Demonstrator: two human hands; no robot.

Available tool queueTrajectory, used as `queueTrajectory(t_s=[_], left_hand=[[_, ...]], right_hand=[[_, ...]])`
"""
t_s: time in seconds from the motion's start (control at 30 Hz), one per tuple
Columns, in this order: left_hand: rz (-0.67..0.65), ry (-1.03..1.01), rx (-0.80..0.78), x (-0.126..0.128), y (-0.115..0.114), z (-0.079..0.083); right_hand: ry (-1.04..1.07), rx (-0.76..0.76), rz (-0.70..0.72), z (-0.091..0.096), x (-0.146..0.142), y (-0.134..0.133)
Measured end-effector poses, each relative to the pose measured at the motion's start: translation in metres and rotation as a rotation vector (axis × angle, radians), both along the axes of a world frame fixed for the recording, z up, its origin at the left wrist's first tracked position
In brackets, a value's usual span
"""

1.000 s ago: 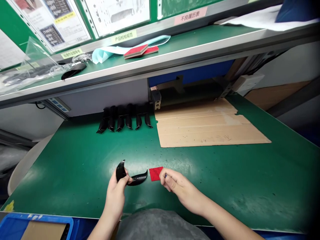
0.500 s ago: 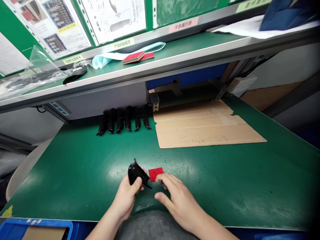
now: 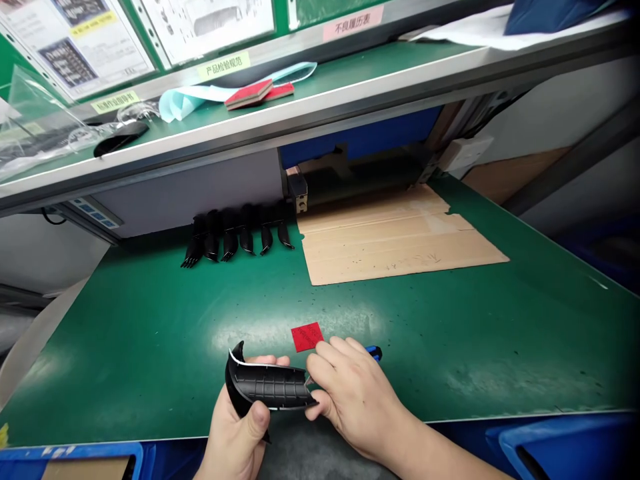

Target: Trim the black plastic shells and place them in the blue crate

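Observation:
My left hand (image 3: pixel 245 427) is closed round a curved black plastic part (image 3: pixel 270 385), thumb in front and fingers behind. Its hollow, ribbed inner side faces up at me. Against the part's right end is my right hand (image 3: pixel 350 387), its fingers wrapped round a tool with a blue-and-black handle (image 3: pixel 374 353). The handle's end sticks out behind the knuckles. A thin metal tip shows by the part's edge, but the tool's exact kind is hidden. A red square pad (image 3: pixel 307 337) lies flat on the table just beyond my right fingers.
Several similar black parts (image 3: pixel 245 230) stand in a row at the back of the green table (image 3: pixel 150 347). Right of them lies a flat cardboard sheet (image 3: pixel 395 247). A shelf (image 3: pixel 350 83) crosses above. Blue bins (image 3: pixel 575 440) sit below the front edge.
My left hand has turned the black part so its ribbed inside faces up. My right hand has come up to its right end, with the tool's handle now in sight. The view has shifted.

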State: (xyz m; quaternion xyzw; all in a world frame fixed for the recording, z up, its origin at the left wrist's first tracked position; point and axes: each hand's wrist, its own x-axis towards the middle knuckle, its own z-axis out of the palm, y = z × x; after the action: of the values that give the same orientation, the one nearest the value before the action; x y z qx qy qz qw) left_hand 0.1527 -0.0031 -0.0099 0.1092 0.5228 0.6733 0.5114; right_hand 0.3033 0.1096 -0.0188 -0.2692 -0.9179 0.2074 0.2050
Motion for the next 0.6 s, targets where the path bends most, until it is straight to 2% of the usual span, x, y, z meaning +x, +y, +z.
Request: queueTrajectory(t_s=[0.1, 0.17, 0.27, 0.33, 0.43, 0.5, 0.6], left_hand=[[0.003, 0.05, 0.02, 0.0, 0.0, 0.001], [-0.01, 0.077, 0.033, 0.0, 0.001, 0.002], [-0.024, 0.053, 0.033, 0.001, 0.002, 0.002], [-0.02, -0.011, 0.029, 0.002, 0.003, 0.003], [-0.016, -0.106, 0.041, 0.004, 0.005, 0.006], [-0.023, -0.15, 0.055, 0.005, 0.006, 0.008], [-0.018, -0.188, 0.065, 0.004, 0.007, 0.009]], right_hand=[[-0.056, -0.002, 0.048, -0.003, 0.0, 0.002], [-0.078, -0.059, 0.099, -0.004, 0.002, 0.005], [-0.012, -0.303, 0.27, -0.003, 0.004, 0.011], [0.095, -0.496, 0.319, -0.001, 0.004, 0.012], [0.252, -0.613, 0.2, 0.002, 0.001, 0.009], [0.297, -0.591, 0.134, 0.003, -0.003, 0.005], [0.278, -0.534, 0.113, 0.005, -0.005, 0.002]])
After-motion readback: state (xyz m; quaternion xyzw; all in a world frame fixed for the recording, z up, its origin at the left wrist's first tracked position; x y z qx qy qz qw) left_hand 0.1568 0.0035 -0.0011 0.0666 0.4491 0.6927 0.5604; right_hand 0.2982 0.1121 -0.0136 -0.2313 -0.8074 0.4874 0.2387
